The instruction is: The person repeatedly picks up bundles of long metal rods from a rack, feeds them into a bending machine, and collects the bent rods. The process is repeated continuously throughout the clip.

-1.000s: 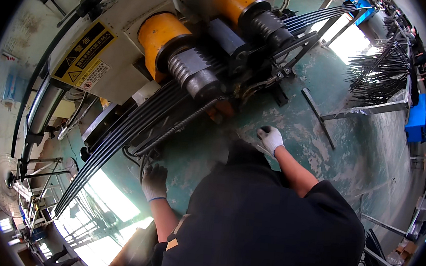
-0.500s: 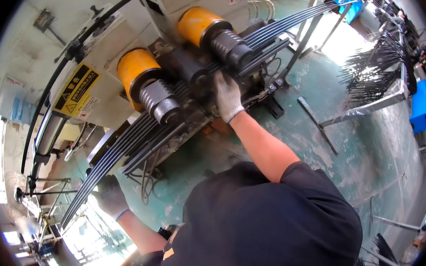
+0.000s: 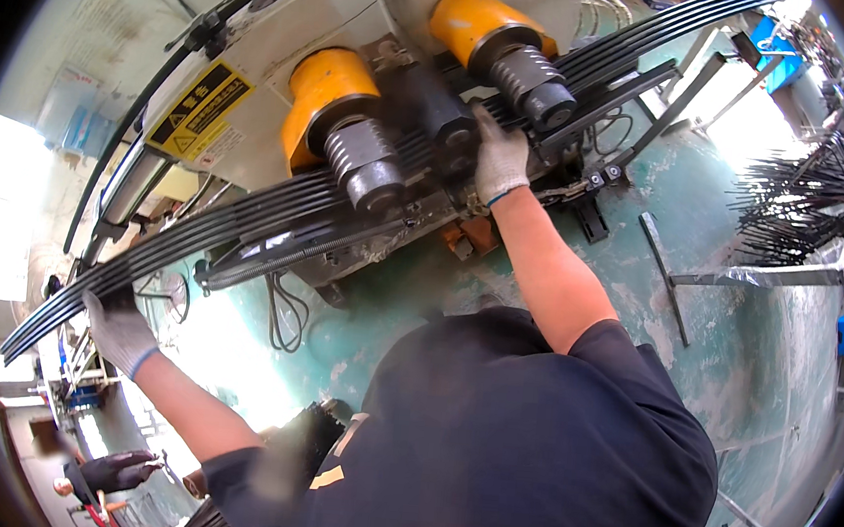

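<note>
A bundle of several long, dark metal rods (image 3: 232,217) runs from the lower left to the upper right, along the front of a machine. Near the bundle's left end, my gloved left hand (image 3: 119,331) is closed round the rods, its dark fingertips partly hidden by them. My gloved right hand (image 3: 502,163) is at the middle of the bundle, beside a dark cylinder (image 3: 442,112). Its thumb lies up against the rods, and its other fingers are partly hidden there; it appears closed on them. Two yellow cylinders (image 3: 329,83) (image 3: 475,25) with ribbed steel ends stand over the rods.
A yellow warning label (image 3: 199,112) is on the machine's pale housing. Below the bed hang looped cables (image 3: 284,317). On the right, a metal rack (image 3: 758,275) holds many dark rods (image 3: 803,204). Another person (image 3: 103,476) is at the far lower left.
The view has shifted, with the machine now further right. My left hand and the rods' left end have come up and to the left. My right hand stays at the middle of the bundle.
</note>
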### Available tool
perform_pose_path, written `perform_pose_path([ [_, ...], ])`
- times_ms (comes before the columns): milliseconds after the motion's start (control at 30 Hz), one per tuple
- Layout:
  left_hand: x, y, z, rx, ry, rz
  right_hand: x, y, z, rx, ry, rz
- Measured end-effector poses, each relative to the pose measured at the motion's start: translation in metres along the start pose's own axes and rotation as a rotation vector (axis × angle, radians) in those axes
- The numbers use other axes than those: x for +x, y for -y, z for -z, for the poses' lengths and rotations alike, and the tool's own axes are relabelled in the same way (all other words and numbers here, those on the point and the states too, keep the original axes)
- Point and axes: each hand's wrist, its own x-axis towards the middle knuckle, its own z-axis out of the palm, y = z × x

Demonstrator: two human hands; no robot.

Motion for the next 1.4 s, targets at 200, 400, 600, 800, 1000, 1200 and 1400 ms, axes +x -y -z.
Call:
perform_pose_path([
  [200, 0.011, -0.046, -0.072, 0.237, -0.034, -0.26, 0.024, -0.023, -0.005, -0.016, -0.045, 0.113],
  [400, -0.026, -0.029, -0.19, 0.406, 0.236, -0.307, 0.037, -0.025, 0.005, 0.046, -0.015, 0.093],
  [600, -0.037, -0.025, -0.254, 0.769, 0.384, -0.633, 0.042, -0.02, 0.011, 0.142, 0.045, 0.085],
  [800, -0.083, -0.002, -0.316, 0.84, 0.577, -0.892, 0.029, -0.004, 0.014, -0.019, 0.191, 0.133],
  [1000, -0.121, -0.001, -0.342, 0.82, 0.503, -0.782, 0.04, -0.012, 0.014, 0.077, 0.189, 0.028],
  [1200, -0.121, 0.005, -0.34, 0.889, 0.442, -0.924, 0.033, -0.009, 0.015, -0.108, 0.193, 0.151],
  [1400, -0.121, 0.001, -0.337, 0.807, 0.508, -0.834, 0.031, -0.009, 0.013, -0.023, 0.202, 0.164],
])
